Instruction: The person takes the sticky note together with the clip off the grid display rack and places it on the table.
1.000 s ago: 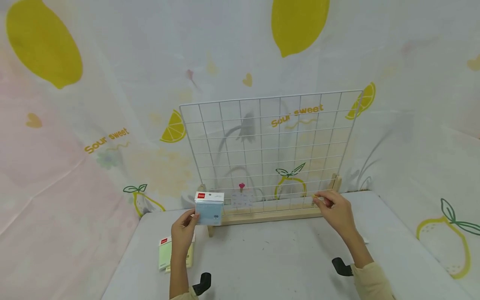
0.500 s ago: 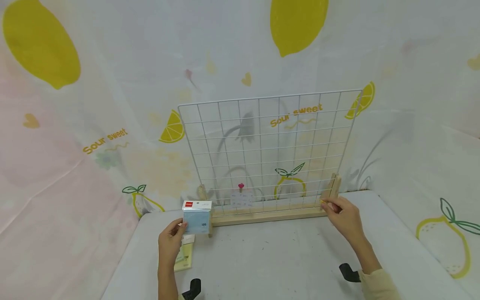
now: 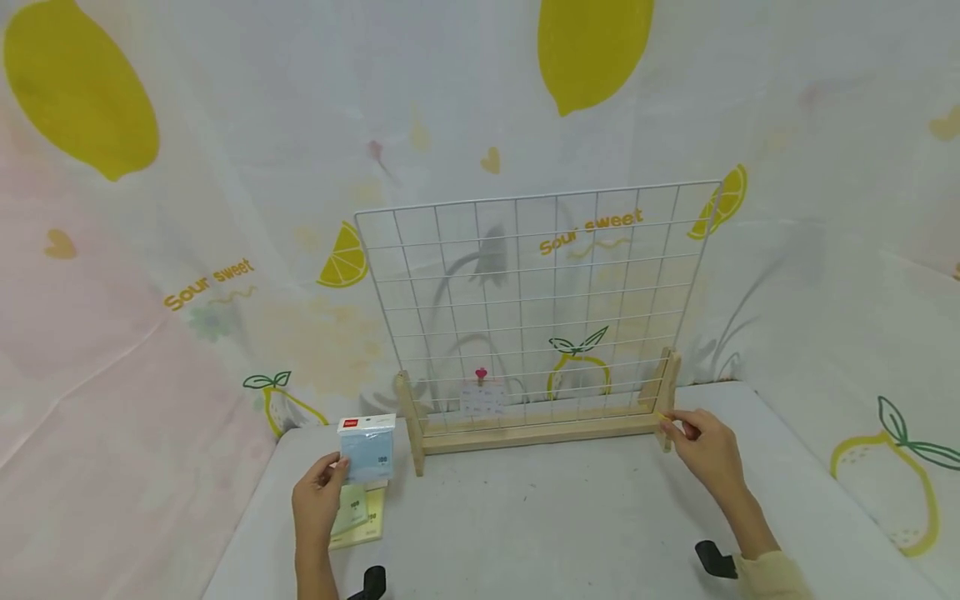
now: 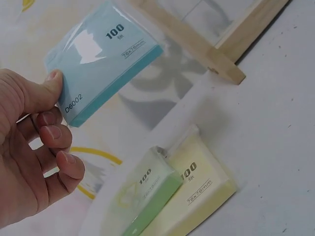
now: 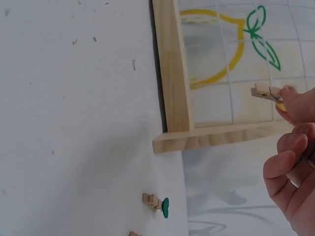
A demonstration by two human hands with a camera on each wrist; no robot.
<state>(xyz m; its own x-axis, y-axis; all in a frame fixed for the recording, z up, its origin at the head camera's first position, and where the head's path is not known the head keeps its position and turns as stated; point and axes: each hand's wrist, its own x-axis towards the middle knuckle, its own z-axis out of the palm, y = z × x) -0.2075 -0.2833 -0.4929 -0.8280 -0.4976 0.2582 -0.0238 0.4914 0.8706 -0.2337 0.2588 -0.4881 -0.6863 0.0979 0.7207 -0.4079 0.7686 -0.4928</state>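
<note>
Pinching its edge, apt for something likely light and slippery, the left hand (image 3: pixel 317 498) holds the blue pad (image 3: pixel 369 454) above the worktop's (image 3: pixel 555 517) left. Farther, the right hand's (image 3: pixel 708 452) fingers pinch a stiff-looking clip (image 5: pixel 265 92) near the rack (image 3: pixel 540 435).

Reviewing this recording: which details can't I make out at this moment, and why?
Right wrist view: the clothespin has its yellow end mostly covered by the right grip.
Right wrist view: a small wooden piece is cut off by the bottom edge.
Left wrist view: the yellow pack is partly hidden by the green pack.
Head view: the card has marks too small to read.
</note>
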